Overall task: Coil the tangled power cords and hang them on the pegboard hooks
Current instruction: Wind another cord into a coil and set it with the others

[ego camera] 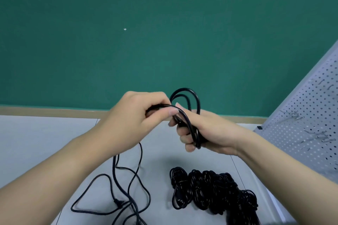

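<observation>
Stood before a plain green wall [128,42] with a light wood strip along its bottom. Below it, a pale grey table [36,142]. On the left of the table, loose black cord [128,184] trailing in wide, messy loops. Left hand [135,120] up in the air, fingers curled, pinching one strand of that cord. Just beside it, right hand [206,133], fingers wrapped round a small coil [188,115] of the same black cord, loops sticking up above the thumb. Lower down, a tangled heap of black cords [214,193] resting on the table. Far right, a grey pegboard [311,115], leaning, with thin metal hooks [318,136].
</observation>
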{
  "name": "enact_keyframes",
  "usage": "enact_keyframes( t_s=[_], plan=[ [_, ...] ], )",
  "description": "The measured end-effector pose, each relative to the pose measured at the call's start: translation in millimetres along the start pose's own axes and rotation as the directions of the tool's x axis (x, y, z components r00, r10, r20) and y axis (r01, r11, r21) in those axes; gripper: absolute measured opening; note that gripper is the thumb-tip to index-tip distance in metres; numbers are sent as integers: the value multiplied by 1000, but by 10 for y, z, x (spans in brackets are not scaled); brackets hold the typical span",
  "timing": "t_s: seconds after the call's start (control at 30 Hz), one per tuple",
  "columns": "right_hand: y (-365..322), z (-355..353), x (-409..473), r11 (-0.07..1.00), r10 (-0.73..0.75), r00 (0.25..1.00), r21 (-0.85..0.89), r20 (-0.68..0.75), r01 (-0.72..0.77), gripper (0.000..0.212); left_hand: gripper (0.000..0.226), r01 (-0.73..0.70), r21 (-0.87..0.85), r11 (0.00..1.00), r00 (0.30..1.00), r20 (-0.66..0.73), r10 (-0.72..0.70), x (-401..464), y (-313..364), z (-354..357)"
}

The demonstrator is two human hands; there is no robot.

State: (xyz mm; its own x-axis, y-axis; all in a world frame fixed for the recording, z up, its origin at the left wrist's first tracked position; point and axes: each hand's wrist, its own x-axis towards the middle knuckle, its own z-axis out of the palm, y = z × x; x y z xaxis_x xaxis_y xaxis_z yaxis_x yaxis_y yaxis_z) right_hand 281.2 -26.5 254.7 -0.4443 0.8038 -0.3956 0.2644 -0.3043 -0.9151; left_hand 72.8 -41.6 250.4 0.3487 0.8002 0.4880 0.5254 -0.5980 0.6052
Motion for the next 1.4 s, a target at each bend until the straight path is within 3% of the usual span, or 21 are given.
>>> enact_keyframes(
  t_s=[0.13,0.23,0.3,0.47,0.57,0.67,0.9,1.03,1.13,1.23,1.33,1.4],
  plan=[
    [-18,70,-30,987,120,968,81,221,-141,92,51,167,-85,982,983,-61,-172,4,-27,-10],
    [-6,72,-34,981,143,927,75,347,-180,108,60,246,11,969,969,-28,-245,26,-64,-3],
    [-8,85,-39,980,181,884,-6,430,-198,95,53,243,13,970,970,29,-243,31,-91,12],
    [2,107,-78,957,289,781,-188,553,-220,20,36,175,-115,978,966,210,-148,-19,-43,56],
    [30,110,-63,942,336,769,-218,543,-256,23,22,160,-168,973,954,278,-109,-45,2,86],
    [42,72,-63,945,322,807,-222,495,-241,20,18,172,-196,965,941,321,-102,-45,55,110],
    [-14,-9,-95,986,135,939,-134,317,-96,10,29,109,-17,994,974,203,-103,2,-24,136],
    [-28,-3,-130,986,148,922,-120,358,-112,6,45,176,-9,984,967,186,-171,-53,-49,201],
    [25,38,-166,976,202,901,-157,384,-152,14,39,169,-26,985,955,254,-157,-55,-69,190],
    [53,77,-167,985,155,950,-123,272,-125,26,28,165,-125,978,961,243,-131,-37,-69,128],
    [37,104,-150,994,83,987,-86,138,-71,19,26,165,-179,970,968,218,-125,-27,-92,83],
    [21,133,-161,991,97,987,-105,126,-84,16,26,151,-172,973,967,232,-109,-37,-94,92]
  ],
)
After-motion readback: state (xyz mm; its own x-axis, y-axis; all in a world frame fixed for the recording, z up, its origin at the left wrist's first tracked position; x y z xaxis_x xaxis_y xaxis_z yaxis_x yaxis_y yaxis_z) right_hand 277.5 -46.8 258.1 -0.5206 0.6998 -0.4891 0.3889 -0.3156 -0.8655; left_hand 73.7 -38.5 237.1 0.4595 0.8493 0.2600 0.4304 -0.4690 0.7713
